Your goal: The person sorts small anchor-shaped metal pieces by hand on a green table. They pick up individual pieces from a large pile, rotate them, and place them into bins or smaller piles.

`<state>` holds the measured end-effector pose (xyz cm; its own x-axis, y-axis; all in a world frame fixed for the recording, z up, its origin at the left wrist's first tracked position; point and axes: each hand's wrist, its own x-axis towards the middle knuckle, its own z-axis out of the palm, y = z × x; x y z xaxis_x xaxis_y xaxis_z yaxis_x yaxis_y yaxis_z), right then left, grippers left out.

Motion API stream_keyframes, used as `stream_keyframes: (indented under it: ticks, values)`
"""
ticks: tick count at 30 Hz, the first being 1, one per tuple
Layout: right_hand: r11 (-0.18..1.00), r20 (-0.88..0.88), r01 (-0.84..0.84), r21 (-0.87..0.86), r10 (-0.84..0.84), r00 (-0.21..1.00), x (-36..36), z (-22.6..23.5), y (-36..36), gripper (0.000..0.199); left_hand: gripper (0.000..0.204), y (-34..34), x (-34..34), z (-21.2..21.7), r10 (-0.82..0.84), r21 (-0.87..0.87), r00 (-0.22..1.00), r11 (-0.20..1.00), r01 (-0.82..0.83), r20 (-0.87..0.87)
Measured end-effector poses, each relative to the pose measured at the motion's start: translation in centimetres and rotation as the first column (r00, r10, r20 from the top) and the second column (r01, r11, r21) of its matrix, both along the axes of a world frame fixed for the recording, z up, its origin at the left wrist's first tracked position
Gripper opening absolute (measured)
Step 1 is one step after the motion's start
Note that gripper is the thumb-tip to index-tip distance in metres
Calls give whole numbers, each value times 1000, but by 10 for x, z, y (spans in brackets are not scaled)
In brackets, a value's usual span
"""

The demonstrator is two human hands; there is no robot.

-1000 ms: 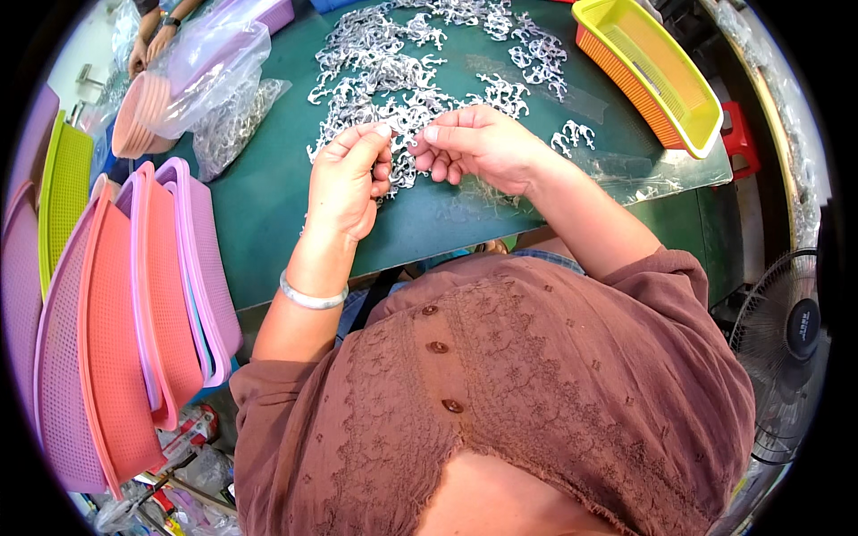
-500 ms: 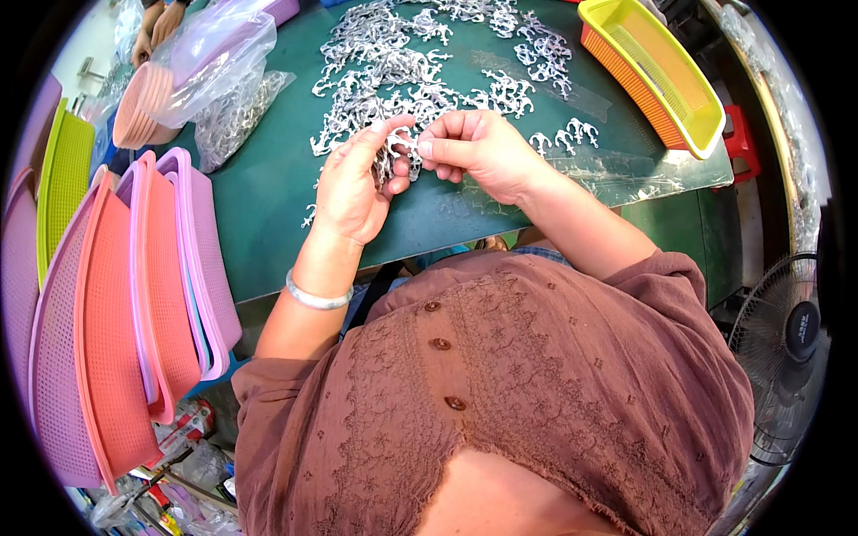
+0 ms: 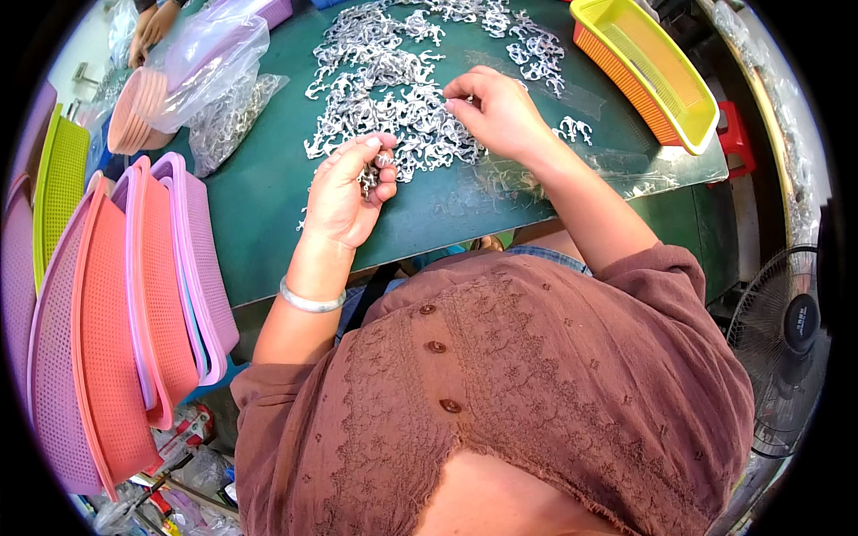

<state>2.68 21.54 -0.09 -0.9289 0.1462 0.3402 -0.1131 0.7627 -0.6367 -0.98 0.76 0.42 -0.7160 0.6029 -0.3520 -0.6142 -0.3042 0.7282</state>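
My left hand (image 3: 347, 198) is curled round several small silver metal pieces (image 3: 369, 179) with curved, hook-like arms, their ends showing between thumb and fingers. Just right of it, my right hand (image 3: 506, 114) hovers at the right side of a broad pile of the same metal pieces (image 3: 375, 98). Its thumb and forefinger are drawn close together; whatever lies between the tips is too small to make out. A few metal pieces (image 3: 572, 130) lie apart, to the right of my right wrist.
A yellow-and-orange basket (image 3: 648, 80) stands at the green table's (image 3: 268, 205) right edge. Stacked pink and purple baskets (image 3: 116, 357) line the left. A clear bag of metal pieces (image 3: 228, 125) lies beside pink bowls (image 3: 138, 112). Another person's hands (image 3: 154, 27) show far left; a fan (image 3: 786, 339) stands right.
My right hand has moved away from my left hand, up and to the right over the pile. My left hand stays curled round its pieces, slightly lower and further left.
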Motion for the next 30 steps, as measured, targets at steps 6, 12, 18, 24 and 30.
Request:
stream_keyframes:
  ticks: [6,12,18,24,30]
  values:
    - [965,2,24,260,-25,1000,-17,2,0,15,15,4,3,5,24,-8,1000,1000,-24,2]
    - [944,177,-4,-329,66,982,-15,20,-1,17,19,4,-2,5,2,10,1000,1000,-2,-14]
    - [683,205,-61,-728,301,931,2,32,-20,19,17,17,2,19,-13,-177,989,984,-14,-150]
    - [529,221,-19,-848,387,895,11,20,-19,20,7,16,1,13,8,-97,992,995,-20,-122]
    - [387,231,2,-922,544,807,24,15,-23,18,13,14,5,9,6,-87,983,996,-22,-183]
